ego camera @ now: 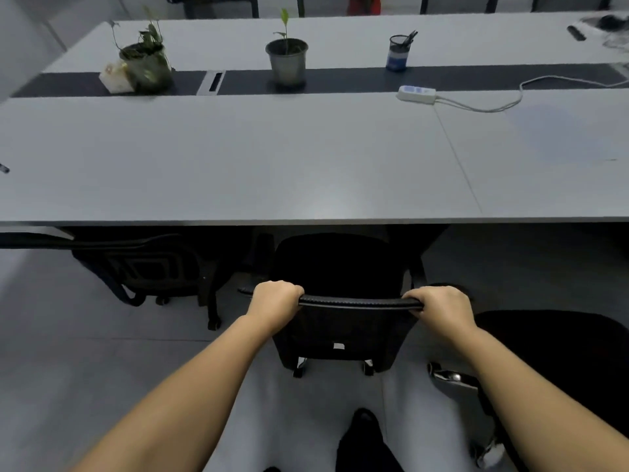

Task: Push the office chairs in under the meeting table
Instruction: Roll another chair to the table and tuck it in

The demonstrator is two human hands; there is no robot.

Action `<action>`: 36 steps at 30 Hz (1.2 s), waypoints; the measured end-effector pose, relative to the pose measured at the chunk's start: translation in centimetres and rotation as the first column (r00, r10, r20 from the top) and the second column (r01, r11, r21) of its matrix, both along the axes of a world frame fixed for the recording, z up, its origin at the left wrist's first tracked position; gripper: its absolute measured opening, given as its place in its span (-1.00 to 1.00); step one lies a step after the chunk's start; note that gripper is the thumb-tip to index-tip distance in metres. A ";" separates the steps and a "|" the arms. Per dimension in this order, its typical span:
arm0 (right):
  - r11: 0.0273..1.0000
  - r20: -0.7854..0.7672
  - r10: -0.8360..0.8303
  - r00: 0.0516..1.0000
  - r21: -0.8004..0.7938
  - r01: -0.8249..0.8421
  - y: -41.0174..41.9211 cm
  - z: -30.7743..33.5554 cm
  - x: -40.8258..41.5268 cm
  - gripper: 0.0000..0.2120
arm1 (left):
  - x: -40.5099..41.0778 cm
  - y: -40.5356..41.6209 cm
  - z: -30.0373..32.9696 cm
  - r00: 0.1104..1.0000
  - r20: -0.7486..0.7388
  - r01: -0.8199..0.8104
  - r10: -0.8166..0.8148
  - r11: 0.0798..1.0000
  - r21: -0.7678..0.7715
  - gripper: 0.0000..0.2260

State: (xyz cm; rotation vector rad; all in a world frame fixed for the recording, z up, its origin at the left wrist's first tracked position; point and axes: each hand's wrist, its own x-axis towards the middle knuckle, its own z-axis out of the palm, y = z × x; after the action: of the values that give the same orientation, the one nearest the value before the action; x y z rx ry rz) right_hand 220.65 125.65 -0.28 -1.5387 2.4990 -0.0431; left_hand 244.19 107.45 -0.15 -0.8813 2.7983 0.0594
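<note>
My left hand [274, 299] and my right hand [439, 306] are both wrapped over the curved top rail of the black mesh-backed office chair [343, 321] straight in front of me, one at each end of the rail, fingers [413, 296] curled tight around it. The chair faces the long pale grey meeting desk [238, 165]; its seat front reaches under the desk's near edge, while the backrest and the castors stand out on the grey tiled floor [85, 352].

To the left, a second black office chair [146, 267] sits with its seat partly under the same edge, turned a little askew. To my right, a third black chair with a chromed base [551, 352] stands on the floor clear of the desk, close beside my right forearm.

Along the desk's dark centre strip stand a leafy plant in a dark round pot [146, 63], a small white box [114, 78] touching it on its left side, a thin seedling in a grey pot [287, 59], and a black mesh pen cup [398, 51]. A white power strip [417, 94] lies on the nearer grey surface, its cable trailing off to the right. More chairs show dimly beyond the far side, too blurred to describe.
</note>
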 end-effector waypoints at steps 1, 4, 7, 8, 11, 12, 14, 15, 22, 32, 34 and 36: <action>1.000 0.007 0.012 1.000 -0.005 -0.012 -1.0 0.0 -1.2 -0.79 | -0.9 -0.8 0.0 1.000 0.005 -0.014 0.014 1.000 -0.005 -0.87; 0.998 0.014 0.059 0.998 -0.012 -0.059 -3.9 -0.1 -4.1 -0.79 | -3.3 -3.2 0.4 0.998 0.046 -0.033 0.034 0.999 -0.006 -0.87; 0.996 0.034 0.089 0.995 -0.007 -0.089 -6.6 -0.1 -6.4 -0.82 | -5.7 -5.7 1.1 0.996 0.074 -0.057 0.056 0.998 0.014 -0.85; 0.996 0.043 0.091 0.995 -0.004 -0.091 -7.6 -0.1 -7.1 -0.82 | -6.4 -6.4 1.2 0.994 0.082 -0.068 0.066 0.998 0.020 -0.85; 0.994 0.070 0.108 0.992 0.004 -0.109 -10.5 -0.1 -9.2 -0.84 | -7.9 -8.6 1.2 0.991 0.090 -0.103 0.100 0.994 0.027 -0.84; 0.993 0.066 0.113 0.991 0.009 -0.114 -11.3 -0.1 -9.5 -0.84 | -8.2 -9.1 1.1 0.990 0.086 -0.116 0.113 0.993 0.028 -0.83; 0.992 0.060 0.125 0.990 0.022 -0.126 -12.6 0.0 -9.9 -0.82 | -8.6 -10.4 0.9 0.989 0.077 -0.133 0.130 0.990 0.040 -0.83; 0.990 0.056 0.138 0.989 0.019 -0.139 -13.1 -0.1 -9.9 -0.82 | -8.7 -11.2 0.8 0.989 0.072 -0.132 0.128 0.990 0.048 -0.83; 0.980 0.012 0.199 0.980 0.014 -0.200 -14.2 -0.3 -9.4 -0.83 | -8.3 -13.5 0.4 0.992 0.093 -0.098 0.090 0.991 0.088 -0.85; 0.958 0.162 0.202 0.966 0.174 -0.229 -13.9 2.2 -8.9 -0.55 | -8.3 -13.2 2.7 0.983 0.184 -0.065 0.017 0.964 0.257 -0.64; 0.968 0.235 0.169 0.957 0.145 -0.206 -13.1 3.6 -8.2 -0.42 | -8.5 -12.8 4.3 0.978 0.206 -0.038 -0.027 0.951 0.307 -0.56; 0.993 0.367 0.098 0.925 0.021 -0.114 -11.6 5.4 -7.1 -0.38 | -8.6 -12.0 6.1 0.992 0.116 -0.002 -0.040 0.939 0.344 -0.56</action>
State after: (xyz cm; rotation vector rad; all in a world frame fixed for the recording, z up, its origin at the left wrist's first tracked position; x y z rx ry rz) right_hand 213.55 114.01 5.12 -1.4881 2.1114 -0.2370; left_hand 235.58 95.41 5.94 -0.7430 2.5705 0.4618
